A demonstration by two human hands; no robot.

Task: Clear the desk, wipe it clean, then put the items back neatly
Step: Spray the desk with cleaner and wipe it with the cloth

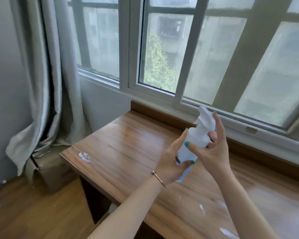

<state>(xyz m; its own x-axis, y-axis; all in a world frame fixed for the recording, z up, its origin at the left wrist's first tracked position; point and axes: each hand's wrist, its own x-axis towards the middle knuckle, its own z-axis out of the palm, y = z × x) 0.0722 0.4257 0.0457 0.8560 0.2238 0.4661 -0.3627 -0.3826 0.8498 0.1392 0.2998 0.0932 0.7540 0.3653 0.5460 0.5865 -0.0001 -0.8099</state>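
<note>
A white spray bottle (195, 137) hangs tilted above the wooden desk (128, 152). My left hand (171, 157) grips its body from below, and a blue-and-white cloth (184, 175) pokes out under the palm. My right hand (216, 149) is at the bottle's neck, fingers spread, with the forefinger up against the white trigger head (205, 116). A small white smear (84, 156) marks the desk near its left corner, and white streaks (202, 209) lie near its front edge.
The desk stands under a window sill (162, 95) with sliding panes. A grey curtain (47, 83) hangs at the left, bunched over a cardboard box (50, 168) on the wooden floor.
</note>
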